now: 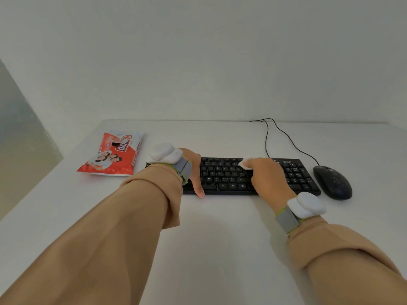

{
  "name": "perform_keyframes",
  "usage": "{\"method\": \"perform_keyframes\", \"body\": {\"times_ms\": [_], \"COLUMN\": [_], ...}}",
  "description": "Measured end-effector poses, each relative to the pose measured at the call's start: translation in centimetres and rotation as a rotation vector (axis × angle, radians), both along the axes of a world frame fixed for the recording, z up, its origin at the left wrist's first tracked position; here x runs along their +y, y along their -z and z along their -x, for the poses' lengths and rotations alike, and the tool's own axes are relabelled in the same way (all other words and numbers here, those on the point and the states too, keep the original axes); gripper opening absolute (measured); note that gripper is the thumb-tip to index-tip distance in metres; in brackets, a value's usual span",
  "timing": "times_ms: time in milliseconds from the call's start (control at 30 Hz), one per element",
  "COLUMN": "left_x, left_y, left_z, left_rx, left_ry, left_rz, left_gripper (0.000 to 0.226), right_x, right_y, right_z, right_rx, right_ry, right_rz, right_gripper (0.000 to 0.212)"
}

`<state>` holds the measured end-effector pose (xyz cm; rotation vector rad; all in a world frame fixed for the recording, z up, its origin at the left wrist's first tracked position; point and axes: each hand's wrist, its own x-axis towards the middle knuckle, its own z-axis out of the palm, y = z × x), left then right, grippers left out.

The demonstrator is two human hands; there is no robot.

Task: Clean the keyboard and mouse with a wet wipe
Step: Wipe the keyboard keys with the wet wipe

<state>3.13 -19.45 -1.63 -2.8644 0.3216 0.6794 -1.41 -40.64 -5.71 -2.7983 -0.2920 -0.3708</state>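
A black keyboard (226, 175) lies across the white table, with a black mouse (333, 182) just to its right. My right hand (267, 177) rests on the keyboard's middle and presses a small folded white wet wipe (246, 162) onto the upper key rows. My left hand (193, 170) lies flat on the keyboard's left end, thumb over its front edge, and covers those keys. Both wrists carry white devices on grey straps.
A red and white wet wipe pack (113, 151) lies at the left of the white table (220, 227). Two black cables (284, 134) run from keyboard and mouse to the back edge by the wall. The table's left edge drops off near the pack.
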Motion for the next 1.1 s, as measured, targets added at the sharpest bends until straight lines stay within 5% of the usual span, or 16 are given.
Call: {"method": "perform_keyframes", "body": {"times_ms": [333, 600, 833, 1100], "left_x": [0.1, -0.6, -0.1, 0.2], "left_y": [1.0, 0.0, 0.7, 1.1], "left_z": [-0.6, -0.5, -0.7, -1.0], "left_rx": [-0.034, 0.042, 0.037, 0.002], "left_ry": [0.033, 0.014, 0.045, 0.028], "left_rz": [-0.001, -0.040, 0.005, 0.019], "left_gripper": [0.083, 0.114, 0.129, 0.111], "right_x": [6.0, 3.1, -0.9, 3.9], "right_y": [0.3, 0.5, 0.7, 1.0], "right_z": [1.3, 1.4, 1.7, 2.6], "right_rx": [-0.034, 0.021, -0.020, -0.055], "right_ry": [0.026, -0.248, -0.030, 0.057], "right_rz": [-0.052, -0.022, 0.021, -0.120], "right_gripper": [0.029, 0.062, 0.038, 0.043]}}
